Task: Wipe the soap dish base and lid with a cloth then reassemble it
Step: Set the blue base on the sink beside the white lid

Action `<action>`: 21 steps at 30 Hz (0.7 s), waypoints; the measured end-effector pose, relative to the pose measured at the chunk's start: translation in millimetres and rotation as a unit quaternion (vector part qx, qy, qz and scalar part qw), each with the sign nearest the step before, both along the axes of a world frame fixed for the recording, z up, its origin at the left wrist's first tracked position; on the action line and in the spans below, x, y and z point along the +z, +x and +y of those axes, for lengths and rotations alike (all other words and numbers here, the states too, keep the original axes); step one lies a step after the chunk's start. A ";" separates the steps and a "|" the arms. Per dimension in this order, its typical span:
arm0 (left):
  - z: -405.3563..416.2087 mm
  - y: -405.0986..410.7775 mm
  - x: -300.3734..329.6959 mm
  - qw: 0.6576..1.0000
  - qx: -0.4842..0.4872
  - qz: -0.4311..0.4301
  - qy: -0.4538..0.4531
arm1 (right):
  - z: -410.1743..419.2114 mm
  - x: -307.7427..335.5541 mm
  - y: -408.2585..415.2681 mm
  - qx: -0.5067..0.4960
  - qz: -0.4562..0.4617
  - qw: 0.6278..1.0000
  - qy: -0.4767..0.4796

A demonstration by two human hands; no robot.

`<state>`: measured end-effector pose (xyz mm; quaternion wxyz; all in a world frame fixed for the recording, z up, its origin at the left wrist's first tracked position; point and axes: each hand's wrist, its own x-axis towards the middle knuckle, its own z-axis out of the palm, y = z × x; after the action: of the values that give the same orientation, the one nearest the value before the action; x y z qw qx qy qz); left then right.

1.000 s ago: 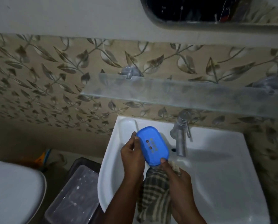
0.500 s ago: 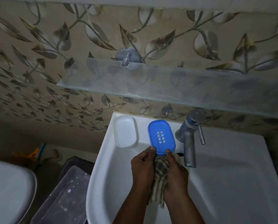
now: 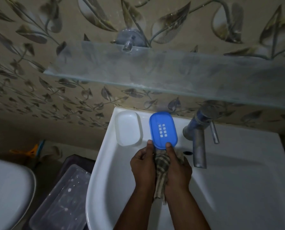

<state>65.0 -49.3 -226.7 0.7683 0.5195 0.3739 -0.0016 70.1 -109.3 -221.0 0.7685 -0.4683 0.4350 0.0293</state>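
Note:
The blue soap dish piece (image 3: 163, 130) with a grid of small drain holes lies flat on the back ledge of the white sink (image 3: 238, 163), left of the tap. Both thumbs rest on its near edge. My left hand (image 3: 143, 165) and my right hand (image 3: 177, 166) are side by side, with a checked cloth (image 3: 161, 166) bunched between them and hanging down. The right hand's fingers wrap the cloth. A white translucent soap dish piece (image 3: 128, 130) sits on the ledge just left of the blue one, untouched.
A metal tap (image 3: 199, 140) with a side lever stands right of the blue piece. A frosted glass shelf (image 3: 155, 70) juts out above the sink. A clear plastic box (image 3: 62, 200) and a white toilet (image 3: 7, 193) are on the left, below.
The blue piece went from tilted up in both hands to lying flat on the sink ledge. The view has moved closer to the sink, and the white piece came into sight.

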 end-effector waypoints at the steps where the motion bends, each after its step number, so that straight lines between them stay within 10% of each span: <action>1: 0.5 -0.8 0.1 1.000 -0.001 0.004 0.005 | -0.6 -0.6 -0.5 0.000 0.001 1.000 -0.001; 7: 3.9 -7.4 -3.5 0.995 -0.013 0.088 -0.034 | -5.6 2.9 -13.9 0.014 -0.007 1.000 0.011; 12: 10.2 -36.2 29.5 0.962 -0.216 0.139 -0.088 | -28.1 7.0 -55.1 0.132 0.000 0.991 0.019; 16: 17.3 -69.1 48.4 0.932 -0.347 0.079 -0.067 | -48.7 28.5 -87.7 0.192 -0.019 0.981 -0.023; 21: 4.7 -85.2 83.9 0.957 -0.270 -0.067 0.079 | -79.0 67.7 -112.4 0.298 -0.134 0.925 -0.196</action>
<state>-20.2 -44.6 -142.9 0.7190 0.6592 0.1663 -0.1445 -42.3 -188.3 -153.3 0.6686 -0.7168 0.1655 0.1082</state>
